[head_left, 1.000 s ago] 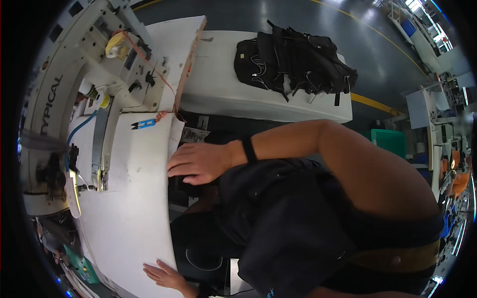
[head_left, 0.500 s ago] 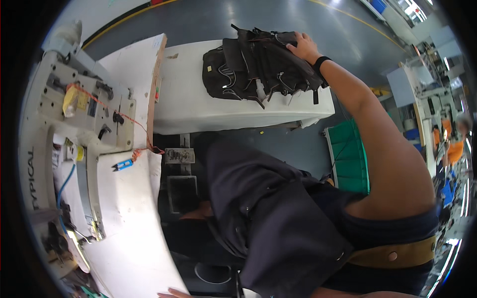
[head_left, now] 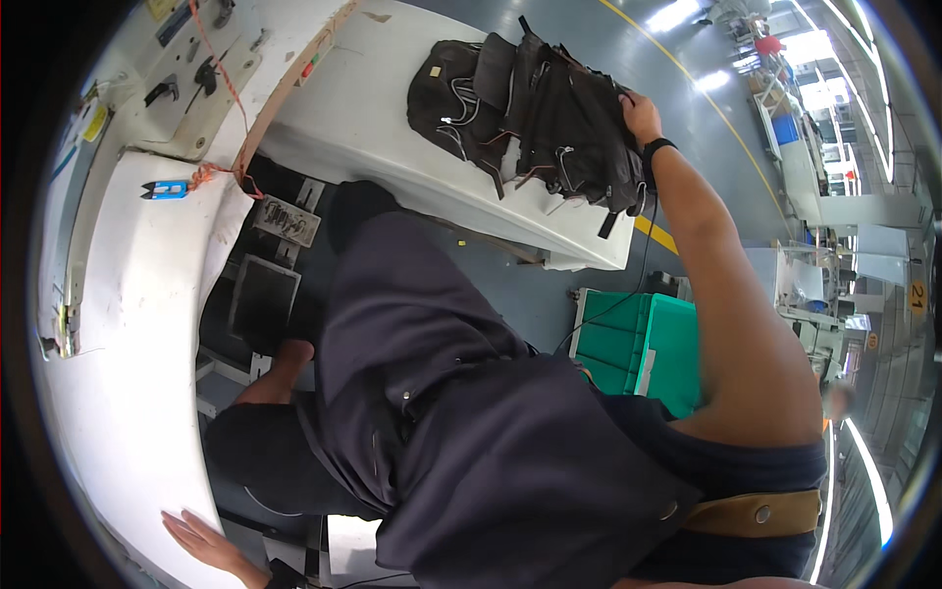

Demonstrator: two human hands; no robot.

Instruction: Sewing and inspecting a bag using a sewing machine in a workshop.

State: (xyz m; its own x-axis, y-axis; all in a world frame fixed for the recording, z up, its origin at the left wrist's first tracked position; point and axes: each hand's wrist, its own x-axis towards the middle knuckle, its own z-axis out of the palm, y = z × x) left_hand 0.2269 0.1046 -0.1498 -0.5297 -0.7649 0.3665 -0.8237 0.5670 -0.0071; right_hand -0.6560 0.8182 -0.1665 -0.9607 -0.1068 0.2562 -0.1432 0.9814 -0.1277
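Observation:
My right hand (head_left: 641, 116) reaches out to the right end of a pile of black bags (head_left: 530, 118) on a white bench (head_left: 353, 88), fingers curled over the bags' edge. The bags have straps and pale cords hanging from them. My left hand (head_left: 204, 542) lies on the white sewing table (head_left: 137, 393) at lower left, fingers stretched out and holding nothing. Higher on that table, blue thread snips (head_left: 167, 189) hang on an orange cord beside the sewing machine (head_left: 182, 79). Dark fabric of an apron (head_left: 461, 412) covers my lap.
A green crate (head_left: 618, 348) stands on the floor right of my legs, below the bench. A pedal plate (head_left: 263, 299) sits under the sewing table. Other workstations (head_left: 795, 275) line the far right, across a yellow floor line.
My right hand has left the sewing table's edge and reached up and away to grip the black bags. The view has shifted. My left hand stays on the table.

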